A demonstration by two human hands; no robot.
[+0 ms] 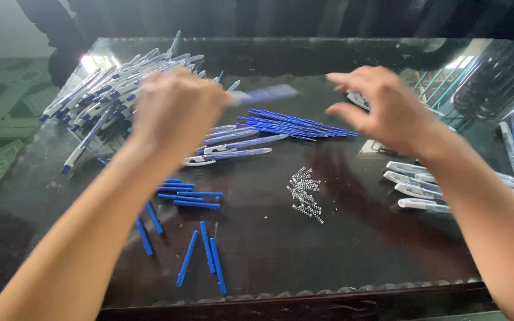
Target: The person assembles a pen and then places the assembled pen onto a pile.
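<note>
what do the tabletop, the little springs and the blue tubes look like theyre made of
Tabletop: likely glass over dark wood, glossy, mirroring window light. Springs: thin metal wire by the look, silvery coils with small glints. Blue tubes: probably plastic, uniform opaque blue with a smooth, mild sheen.

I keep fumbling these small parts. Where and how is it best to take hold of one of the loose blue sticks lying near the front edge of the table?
Pinch a blue stick at its middle, across its narrow width, coming straight down from above. It lies flat on the dark glass table, long and thin, with bare gaps beside it, so fingertips probably fit on both long sides. The left hand is nearer to it than the right hand.
</note>
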